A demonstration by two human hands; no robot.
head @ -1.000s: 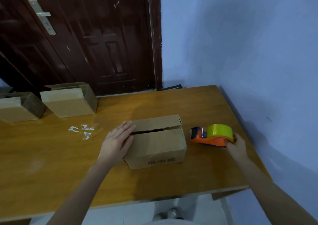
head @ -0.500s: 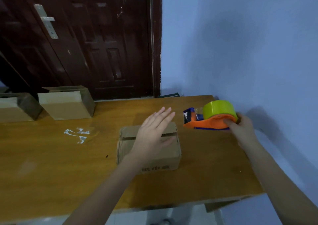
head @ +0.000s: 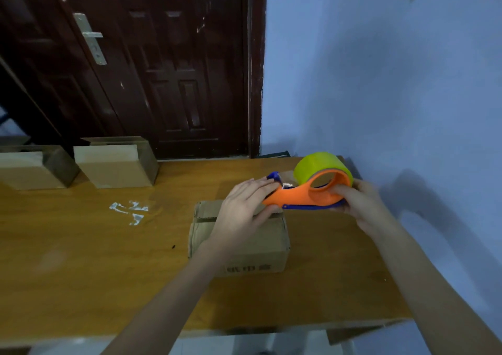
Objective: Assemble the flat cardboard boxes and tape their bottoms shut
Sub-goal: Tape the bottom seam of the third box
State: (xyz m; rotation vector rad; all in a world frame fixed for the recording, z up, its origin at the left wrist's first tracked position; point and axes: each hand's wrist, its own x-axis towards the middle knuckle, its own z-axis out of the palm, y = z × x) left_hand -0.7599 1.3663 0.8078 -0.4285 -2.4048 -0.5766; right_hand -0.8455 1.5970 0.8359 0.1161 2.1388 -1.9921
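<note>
While my right hand [head: 361, 205] grips the dispenser [head: 307, 194] by its orange handle, my left hand [head: 244, 208] pinches its blue nose just above the box [head: 244, 248] mid-table. Dispenser lies left-right, nose pointing left. I'd pull the tape free, then run it along the flap seam, which also runs left-right.

Single head-worn view, forward and down over the table [head: 81, 273], close.

Home room: panelled door [head: 152, 69], table [head: 81, 259]
</note>
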